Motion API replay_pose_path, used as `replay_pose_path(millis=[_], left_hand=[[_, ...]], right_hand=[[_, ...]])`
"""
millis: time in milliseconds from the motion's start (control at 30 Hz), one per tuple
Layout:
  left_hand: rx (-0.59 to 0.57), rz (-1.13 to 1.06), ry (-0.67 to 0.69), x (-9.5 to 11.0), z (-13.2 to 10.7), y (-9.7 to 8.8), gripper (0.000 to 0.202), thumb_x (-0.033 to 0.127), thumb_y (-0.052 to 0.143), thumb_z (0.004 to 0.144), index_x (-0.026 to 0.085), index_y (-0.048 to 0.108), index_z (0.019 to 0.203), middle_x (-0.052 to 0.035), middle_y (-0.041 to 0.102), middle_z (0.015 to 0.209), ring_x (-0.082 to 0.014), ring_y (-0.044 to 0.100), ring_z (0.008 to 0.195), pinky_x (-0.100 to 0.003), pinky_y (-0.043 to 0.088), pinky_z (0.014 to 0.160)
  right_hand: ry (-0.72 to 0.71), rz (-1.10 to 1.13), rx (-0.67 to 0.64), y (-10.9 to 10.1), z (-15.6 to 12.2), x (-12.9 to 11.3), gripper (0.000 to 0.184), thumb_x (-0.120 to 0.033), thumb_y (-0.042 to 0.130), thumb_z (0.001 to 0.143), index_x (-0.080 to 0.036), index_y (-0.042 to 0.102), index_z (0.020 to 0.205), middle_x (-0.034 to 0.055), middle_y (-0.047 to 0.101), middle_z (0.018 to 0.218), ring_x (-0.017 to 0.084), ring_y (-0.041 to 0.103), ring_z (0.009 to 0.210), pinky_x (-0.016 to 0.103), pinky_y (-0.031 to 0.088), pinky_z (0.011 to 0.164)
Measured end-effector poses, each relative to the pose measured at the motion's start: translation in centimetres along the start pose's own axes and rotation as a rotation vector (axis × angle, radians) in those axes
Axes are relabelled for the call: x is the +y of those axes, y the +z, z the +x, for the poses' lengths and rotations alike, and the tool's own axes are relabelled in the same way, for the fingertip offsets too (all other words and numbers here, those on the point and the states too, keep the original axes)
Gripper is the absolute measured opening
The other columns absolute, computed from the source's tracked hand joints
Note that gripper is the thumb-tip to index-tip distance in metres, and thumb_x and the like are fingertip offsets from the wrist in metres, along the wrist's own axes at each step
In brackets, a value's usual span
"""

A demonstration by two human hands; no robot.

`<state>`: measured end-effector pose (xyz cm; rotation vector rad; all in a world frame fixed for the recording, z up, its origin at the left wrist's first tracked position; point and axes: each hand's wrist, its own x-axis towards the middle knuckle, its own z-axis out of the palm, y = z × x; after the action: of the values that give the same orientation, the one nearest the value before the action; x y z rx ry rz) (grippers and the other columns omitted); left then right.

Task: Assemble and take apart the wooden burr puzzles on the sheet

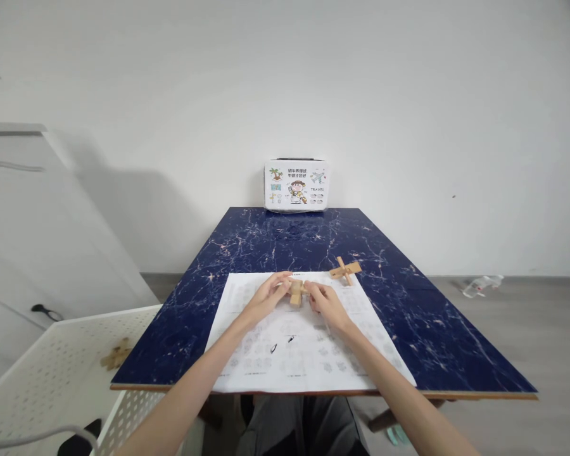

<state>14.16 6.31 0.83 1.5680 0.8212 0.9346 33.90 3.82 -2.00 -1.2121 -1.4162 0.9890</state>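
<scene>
Wooden blocks (pixel 296 295) — between the fingers (pixel 316 293)

1 head view looks forward-down, seemingly near the table (pixel 294 240).

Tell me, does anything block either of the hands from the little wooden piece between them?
Nothing visible does: the left hand and right hand both have fingers on the wooden piece. The wooden cross lies apart, beyond the right hand.

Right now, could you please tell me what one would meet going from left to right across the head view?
Basket, left grip, wooden piece, right grip, wooden cross, clear plastic.
</scene>
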Motion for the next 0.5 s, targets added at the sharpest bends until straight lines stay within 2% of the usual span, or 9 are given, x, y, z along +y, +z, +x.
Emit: replay_pose_path(millis=[100,300,400,500], left_hand=[[0.027,-0.041,-0.095,0.0,0.1,0.1,0.063,0.071,0.057,0.092,0.02,0.063,0.128,-0.0117,0.072,0.125,-0.0275,0.068,0.117,-0.043,0.052,0.104],[-0.16,-0.174,-0.145,0.7,-0.2,0.5,0.064,0.069,0.064,0.089,0.019,0.062,0.129,-0.0108,0.075,0.11,-0.0257,0.075,0.097,-0.043,0.058,0.093],[-0.116,-0.141,-0.144,0.5,-0.2,0.4,0.059,0.062,0.07,0.087,0.02,0.062,0.127,-0.0088,0.075,0.107,-0.0242,0.074,0.095,-0.04,0.059,0.088],[-0.062,-0.1,-0.13,-0.1,0.0,0.2,0.053,0.06,0.069,0.089,0.019,0.063,0.124,-0.0084,0.073,0.107,-0.0234,0.072,0.097,-0.039,0.058,0.09]], right_hand=[[-0.038,-0.03,0.018,0.0,-0.2,-0.5,0.053,-0.066,0.046,0.095,-0.023,0.043,0.065,-0.0042,0.041,0.054,0.014,0.039,0.054,0.028,0.033,0.055],[-0.136,-0.096,0.023,0.2,-0.7,-1.4,0.051,-0.061,0.049,0.095,-0.023,0.039,0.063,-0.0048,0.039,0.059,0.014,0.037,0.059,0.028,0.03,0.059],[-0.154,-0.114,0.025,0.3,-0.8,-1.5,0.05,-0.059,0.049,0.095,-0.022,0.039,0.063,-0.0048,0.039,0.059,0.014,0.036,0.059,0.028,0.028,0.058],[-0.155,-0.117,0.032,0.3,-0.7,-1.3,0.05,-0.059,0.05,0.095,-0.023,0.038,0.063,-0.0048,0.038,0.058,0.014,0.035,0.059,0.028,0.028,0.058]])
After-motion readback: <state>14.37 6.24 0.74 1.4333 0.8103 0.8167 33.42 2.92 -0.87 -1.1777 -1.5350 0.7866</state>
